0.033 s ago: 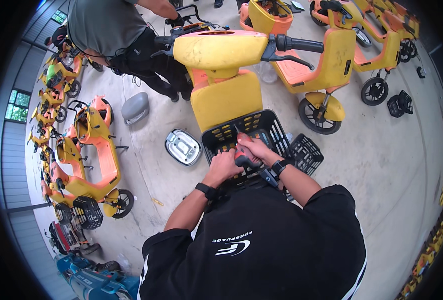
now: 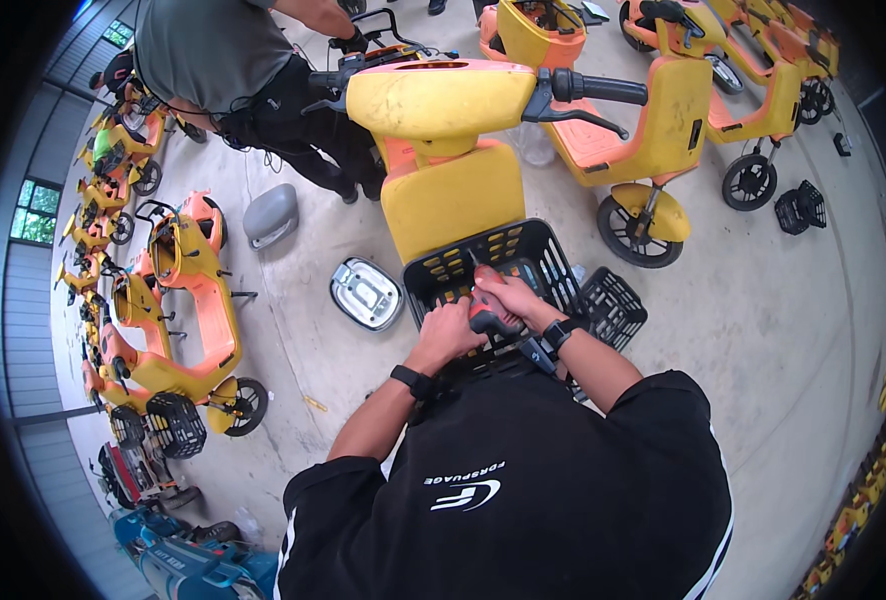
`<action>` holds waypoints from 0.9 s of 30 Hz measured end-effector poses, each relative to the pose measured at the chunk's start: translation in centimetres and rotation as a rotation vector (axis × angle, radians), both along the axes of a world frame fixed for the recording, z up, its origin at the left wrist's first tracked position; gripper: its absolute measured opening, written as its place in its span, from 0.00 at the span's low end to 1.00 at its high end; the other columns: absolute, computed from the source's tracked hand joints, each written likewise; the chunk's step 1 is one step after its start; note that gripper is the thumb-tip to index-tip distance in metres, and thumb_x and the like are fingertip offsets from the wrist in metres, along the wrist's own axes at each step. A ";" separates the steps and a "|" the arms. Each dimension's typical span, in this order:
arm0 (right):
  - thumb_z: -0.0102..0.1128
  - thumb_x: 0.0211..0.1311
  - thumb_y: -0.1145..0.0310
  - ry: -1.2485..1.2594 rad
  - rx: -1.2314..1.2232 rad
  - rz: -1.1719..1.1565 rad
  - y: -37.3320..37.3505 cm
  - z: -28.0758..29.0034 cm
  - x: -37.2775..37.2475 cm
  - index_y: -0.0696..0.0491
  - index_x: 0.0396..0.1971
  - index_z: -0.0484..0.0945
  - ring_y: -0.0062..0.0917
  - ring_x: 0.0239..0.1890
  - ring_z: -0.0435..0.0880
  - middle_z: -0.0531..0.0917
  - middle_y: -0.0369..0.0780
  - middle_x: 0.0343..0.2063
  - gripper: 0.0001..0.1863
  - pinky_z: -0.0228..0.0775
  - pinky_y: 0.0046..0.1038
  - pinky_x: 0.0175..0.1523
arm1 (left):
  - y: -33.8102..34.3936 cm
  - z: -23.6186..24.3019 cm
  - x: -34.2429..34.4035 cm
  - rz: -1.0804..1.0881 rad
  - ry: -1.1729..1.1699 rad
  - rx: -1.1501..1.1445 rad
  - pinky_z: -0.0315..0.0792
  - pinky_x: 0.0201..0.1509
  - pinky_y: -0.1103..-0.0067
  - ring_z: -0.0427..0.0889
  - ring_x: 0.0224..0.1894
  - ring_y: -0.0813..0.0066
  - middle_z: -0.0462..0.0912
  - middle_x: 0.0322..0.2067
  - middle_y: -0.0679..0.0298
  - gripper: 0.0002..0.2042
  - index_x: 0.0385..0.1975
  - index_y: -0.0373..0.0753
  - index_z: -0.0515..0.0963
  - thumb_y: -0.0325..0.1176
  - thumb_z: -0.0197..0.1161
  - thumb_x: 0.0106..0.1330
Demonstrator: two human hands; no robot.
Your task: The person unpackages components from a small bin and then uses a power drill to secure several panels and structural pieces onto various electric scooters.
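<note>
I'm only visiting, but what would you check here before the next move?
1. Right grip around the red-and-black power drill: ok.
2. Left grip close to the drill: ok, at its lower end.
3. Drill switched off: cannot tell.
4. Black basket at the front of the yellow scooter: ok.
5. Floor left of the basket free of loose parts: not ok, a grey saddle lies there.

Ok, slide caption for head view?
Right hand holds red-and-black power tool, left hand beside it, at black basket of yellow scooter.
</note>
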State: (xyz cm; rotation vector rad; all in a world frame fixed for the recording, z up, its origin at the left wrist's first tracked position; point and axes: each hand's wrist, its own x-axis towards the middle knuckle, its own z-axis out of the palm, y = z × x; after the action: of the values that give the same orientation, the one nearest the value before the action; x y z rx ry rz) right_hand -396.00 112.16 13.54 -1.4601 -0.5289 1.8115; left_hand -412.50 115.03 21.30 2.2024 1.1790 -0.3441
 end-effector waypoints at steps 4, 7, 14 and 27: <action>0.59 0.63 0.52 0.091 0.037 -0.009 -0.3 0.0 -0.2 0.57 0.41 0.79 0.21 0.37 0.82 0.83 0.37 0.36 0.21 0.73 0.23 0.44 | 0.0 -0.3 0.0 -0.013 0.010 0.054 0.76 0.41 0.62 0.82 0.36 0.48 0.82 0.30 0.48 0.26 0.37 0.33 0.75 0.46 0.71 0.43; 0.59 0.63 0.51 0.059 -0.018 -0.027 -0.3 -0.1 -0.3 0.57 0.41 0.79 0.20 0.37 0.82 0.83 0.38 0.37 0.22 0.73 0.22 0.44 | 0.1 -0.4 -0.1 -0.025 0.015 0.067 0.76 0.41 0.63 0.82 0.35 0.48 0.83 0.30 0.48 0.26 0.37 0.34 0.75 0.46 0.71 0.43; 0.59 0.62 0.51 0.059 0.049 0.013 -0.5 0.2 0.0 0.57 0.42 0.79 0.20 0.37 0.82 0.83 0.38 0.37 0.22 0.73 0.22 0.44 | -0.4 -0.4 -0.1 0.029 0.013 0.063 0.76 0.42 0.63 0.82 0.36 0.49 0.83 0.31 0.49 0.26 0.38 0.34 0.75 0.46 0.71 0.43; 0.60 0.61 0.52 0.033 0.006 -0.036 -0.9 -0.1 -0.3 0.58 0.40 0.80 0.20 0.32 0.83 0.84 0.39 0.34 0.22 0.74 0.23 0.37 | -0.4 0.0 -0.1 0.007 0.011 0.003 0.75 0.44 0.63 0.82 0.39 0.50 0.83 0.34 0.49 0.29 0.44 0.36 0.74 0.46 0.71 0.44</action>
State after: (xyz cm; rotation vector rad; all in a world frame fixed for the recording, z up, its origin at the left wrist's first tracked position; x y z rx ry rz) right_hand -396.30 111.22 13.46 -1.4244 -0.4885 1.8008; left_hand -412.61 114.64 21.33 2.2011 1.1943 -0.3523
